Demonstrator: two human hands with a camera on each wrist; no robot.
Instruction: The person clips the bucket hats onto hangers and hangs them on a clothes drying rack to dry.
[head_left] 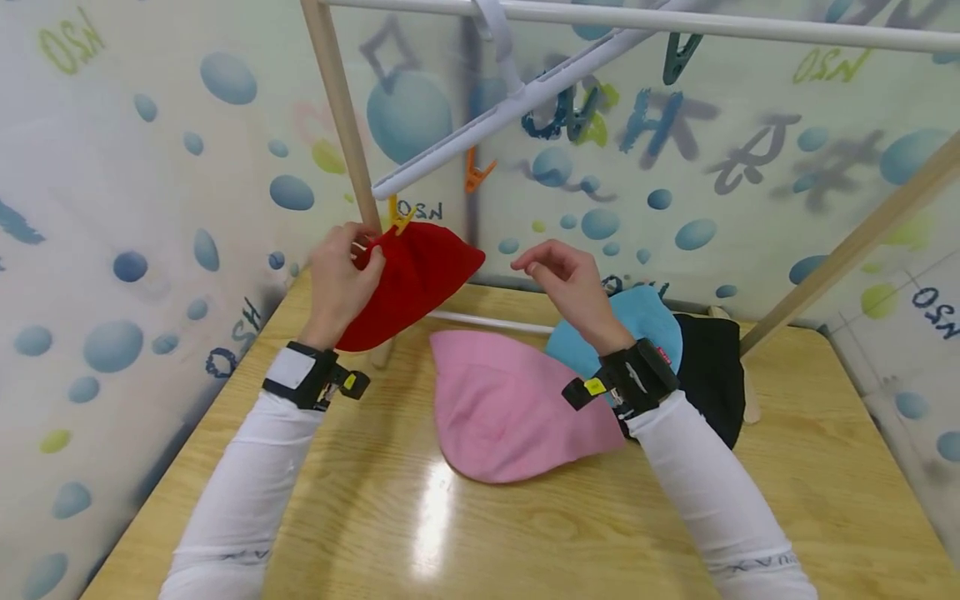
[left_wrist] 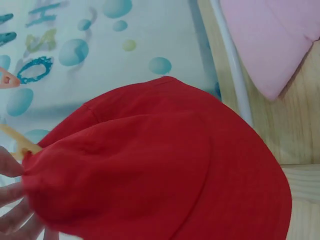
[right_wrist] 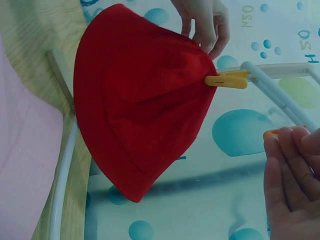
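A red bucket hat hangs from a yellow clip at the low left end of a white hanger. My left hand pinches the hat's crown edge beside the clip; part of those fingers is hidden behind the cloth. In the right wrist view the yellow clip bites the top of the hat. My right hand is raised to the right of the red hat, fingers loosely bent, holding nothing. An orange clip dangles from the hanger, partly covered by right fingertips in the right wrist view.
Below, a pink hat, a light blue hat and a black cloth item overlap on the wooden table. A white rail crosses above, between wooden posts. Dark green clips hang higher up.
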